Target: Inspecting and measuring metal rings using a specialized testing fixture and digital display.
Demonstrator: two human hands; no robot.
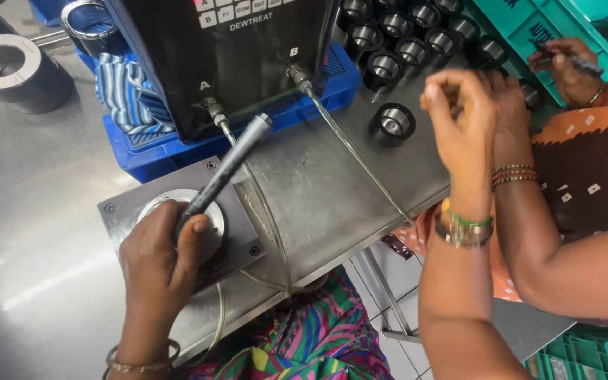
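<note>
My left hand [160,260] is closed around the lower end of a dark pen-shaped probe [230,165]. The probe leans up to the right, its tip resting on a round silver disc [157,202] set in a grey square plate [124,207] with corner screws. My right hand [459,116] hovers above the table's right edge with curled, pinched fingers, and nothing shows between them. A single black ring with a shiny bore [393,124] stands just left of it. Thin clear tubes [353,151] run from a black instrument box [248,63] towards the table's edge.
Several more black rings [402,35] stand in rows at the back. A co-worker's arm [529,232] reaches in from the right behind my right hand; their other hand [571,67] holds a pen over teal crates [529,24]. A blue tray [156,151] and a large steel ring [1,63] are at the left.
</note>
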